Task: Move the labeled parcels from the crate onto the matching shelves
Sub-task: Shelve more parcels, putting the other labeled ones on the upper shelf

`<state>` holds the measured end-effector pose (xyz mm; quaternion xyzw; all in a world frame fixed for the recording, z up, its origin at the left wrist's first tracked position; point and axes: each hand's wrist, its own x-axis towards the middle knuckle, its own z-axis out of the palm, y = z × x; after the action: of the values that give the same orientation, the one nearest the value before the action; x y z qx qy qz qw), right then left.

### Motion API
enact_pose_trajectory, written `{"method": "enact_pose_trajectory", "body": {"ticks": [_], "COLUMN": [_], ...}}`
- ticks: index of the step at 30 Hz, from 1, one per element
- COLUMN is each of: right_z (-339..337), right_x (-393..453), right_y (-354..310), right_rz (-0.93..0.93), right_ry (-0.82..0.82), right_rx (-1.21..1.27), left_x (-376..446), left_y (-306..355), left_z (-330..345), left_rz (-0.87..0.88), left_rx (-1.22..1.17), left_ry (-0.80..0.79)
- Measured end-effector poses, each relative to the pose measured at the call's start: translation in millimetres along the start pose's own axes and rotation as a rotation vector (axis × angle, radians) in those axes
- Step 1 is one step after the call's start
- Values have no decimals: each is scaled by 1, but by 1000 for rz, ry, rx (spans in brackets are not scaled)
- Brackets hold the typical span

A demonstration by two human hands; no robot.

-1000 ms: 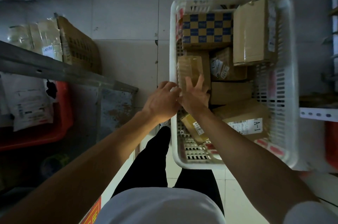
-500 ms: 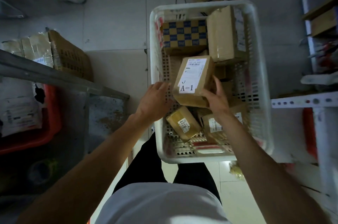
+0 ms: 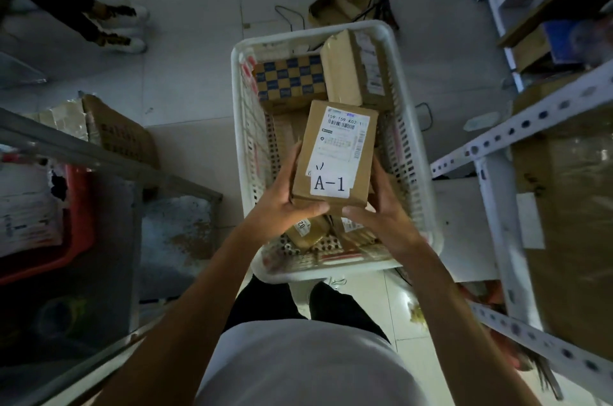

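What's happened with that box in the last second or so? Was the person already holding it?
No. A second ago both hands were down in the white crate, reaching among the parcels. Since then the left hand and right hand have gripped the A-1 parcel, lifted it above the crate and turned its label up. The checkered box and the tall brown box stayed at the crate's far end.

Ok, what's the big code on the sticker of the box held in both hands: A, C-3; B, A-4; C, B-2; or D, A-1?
D: the white sticker on the held parcel reads A-1, with the left hand and right hand gripping its near end above the crate.
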<state>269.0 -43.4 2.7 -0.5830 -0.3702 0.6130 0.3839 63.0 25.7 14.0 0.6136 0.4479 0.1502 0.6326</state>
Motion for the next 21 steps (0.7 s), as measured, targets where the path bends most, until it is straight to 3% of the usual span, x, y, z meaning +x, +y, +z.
{"method": "enact_pose_trajectory", "body": {"ticks": [5, 10, 16, 21], "right_z": [-9, 6, 38, 75], "right_x": [-21, -48, -79, -112], "right_y": [-13, -24, -27, -7], "right_rz": [-4, -88, -188, -182], "right_ry": [78, 240, 403, 464], "right_rx": [-140, -77, -105, 22], "left_x": [-12, -9, -22, -46], "left_y": [19, 36, 40, 24], "left_z": [13, 11, -7, -13], "left_rz": [50, 122, 162, 159], "left_rx": [-6, -30, 92, 132], "left_ry": [17, -38, -179, -305]}}
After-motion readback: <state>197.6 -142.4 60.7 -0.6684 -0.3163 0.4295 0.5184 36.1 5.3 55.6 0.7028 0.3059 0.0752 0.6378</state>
